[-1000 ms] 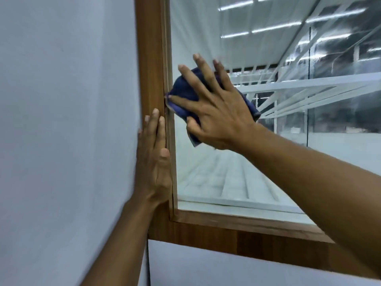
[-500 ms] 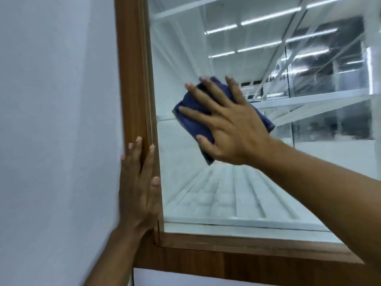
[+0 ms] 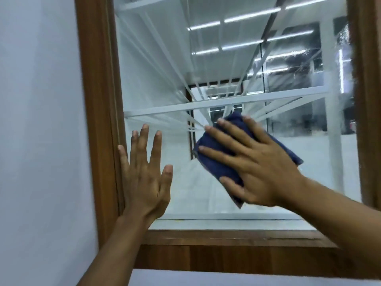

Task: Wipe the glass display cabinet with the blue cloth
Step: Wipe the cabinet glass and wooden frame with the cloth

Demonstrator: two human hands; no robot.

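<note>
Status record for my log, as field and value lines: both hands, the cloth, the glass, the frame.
left hand: fingers straight and spread, at the pane's left edge beside the frame, seems to rest flat on the glass
right hand: fingers straight, pressing the cloth onto the glass
blue cloth: bunched under the right hand, around mid-pane
glass: upright pane, white shelves visible behind it
wooden frame: brown, visible at left, bottom and right

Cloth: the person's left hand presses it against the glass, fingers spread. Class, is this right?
No. The head view shows the right hand, not the left, pressing the cloth against the glass, fingers spread. The left hand holds nothing.
</note>
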